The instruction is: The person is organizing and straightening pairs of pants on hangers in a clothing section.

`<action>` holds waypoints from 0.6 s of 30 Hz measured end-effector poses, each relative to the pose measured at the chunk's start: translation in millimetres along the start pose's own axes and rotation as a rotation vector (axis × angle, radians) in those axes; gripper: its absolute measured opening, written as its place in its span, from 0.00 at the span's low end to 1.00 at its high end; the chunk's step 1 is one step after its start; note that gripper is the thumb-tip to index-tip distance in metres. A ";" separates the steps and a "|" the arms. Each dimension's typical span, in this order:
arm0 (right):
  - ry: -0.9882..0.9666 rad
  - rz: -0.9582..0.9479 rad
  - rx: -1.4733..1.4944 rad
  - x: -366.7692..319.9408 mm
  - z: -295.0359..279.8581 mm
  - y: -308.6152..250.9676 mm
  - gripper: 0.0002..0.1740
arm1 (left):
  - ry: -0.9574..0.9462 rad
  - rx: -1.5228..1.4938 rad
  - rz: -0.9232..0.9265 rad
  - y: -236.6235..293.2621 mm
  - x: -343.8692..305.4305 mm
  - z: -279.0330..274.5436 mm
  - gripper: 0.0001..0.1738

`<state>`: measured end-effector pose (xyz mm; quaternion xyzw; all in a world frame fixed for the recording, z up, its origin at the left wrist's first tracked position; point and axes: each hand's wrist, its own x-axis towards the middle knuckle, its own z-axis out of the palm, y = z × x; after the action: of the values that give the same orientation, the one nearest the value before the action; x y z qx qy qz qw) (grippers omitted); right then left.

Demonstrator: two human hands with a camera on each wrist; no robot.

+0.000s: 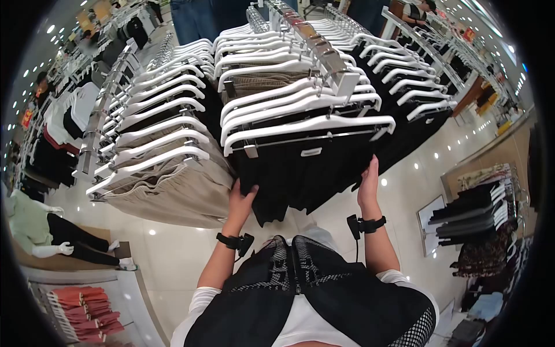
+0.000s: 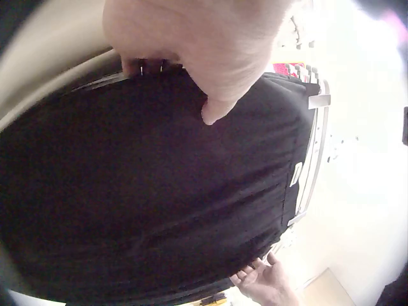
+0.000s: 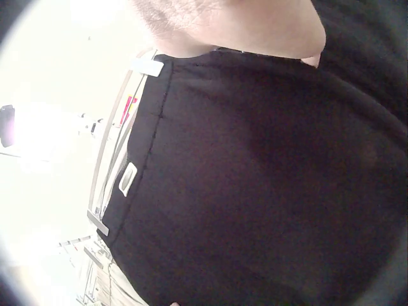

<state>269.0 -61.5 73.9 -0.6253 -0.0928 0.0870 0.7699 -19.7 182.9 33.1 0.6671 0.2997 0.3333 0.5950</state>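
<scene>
Black pants (image 1: 306,168) hang by clips from a white hanger (image 1: 312,125) at the front of the middle rack, a small white label (image 3: 128,179) at their waistband. My left hand (image 1: 241,203) holds their left edge, thumb (image 2: 215,109) flat on the front and fingers going behind the cloth. At the opposite edge is my right hand (image 1: 368,184), its fingers fairly straight and pointing up along the side. The left wrist view shows that right hand (image 2: 262,284) with its palm turned toward the pants and its fingertips at the edge.
Beige pants (image 1: 179,196) hang on white hangers along the left rail (image 1: 98,124). More black clothes (image 1: 413,130) hang on the right. The middle rail (image 1: 312,37) runs away from me. A mannequin (image 1: 34,220) stands at left, and a glossy tiled floor (image 1: 167,254) lies below.
</scene>
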 end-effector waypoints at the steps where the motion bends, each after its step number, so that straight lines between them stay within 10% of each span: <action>1: 0.005 0.020 -0.029 -12.6 -7.2 -4.0 0.31 | -0.030 0.018 -0.008 1.7 -8.3 -3.0 0.27; 18: -0.004 0.087 -0.175 -37.0 -21.7 -41.5 0.25 | -0.136 0.053 0.066 -33.2 -21.8 5.4 0.46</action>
<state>239.4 -99.6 108.9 -0.6936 -0.0744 0.1134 0.7075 -28.5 166.0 -2.1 0.7132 0.2449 0.2987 0.5849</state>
